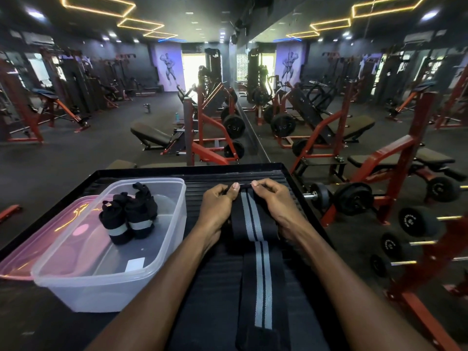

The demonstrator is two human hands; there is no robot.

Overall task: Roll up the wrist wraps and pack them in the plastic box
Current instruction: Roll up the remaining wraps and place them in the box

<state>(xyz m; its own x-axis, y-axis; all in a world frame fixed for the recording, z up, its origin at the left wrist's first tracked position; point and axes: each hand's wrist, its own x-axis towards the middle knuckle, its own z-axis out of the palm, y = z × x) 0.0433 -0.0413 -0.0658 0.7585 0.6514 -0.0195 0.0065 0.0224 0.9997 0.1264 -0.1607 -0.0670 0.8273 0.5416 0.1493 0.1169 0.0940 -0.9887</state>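
Head view: left hand (219, 198) and right hand (272, 198), each grip pinching far end of wrist wrap (255, 231) near tabletop (283, 173) far edge. Roll tight, edges aligned; plastic box (152, 252) waits left.

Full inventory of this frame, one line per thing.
box: 1, clear plastic, left on tray.
rolled wraps: 2, black with grey band, in box.
lid: 1, pink, under box's left side.
flat wrap: 1, black with grey stripes, centre of tray.
tray: 1, black, ribbed.
dumbbells: several, black, rack at right.
benches: several, red and black, beyond.
left hand: pinches wrap's far end.
right hand: pinches same end.
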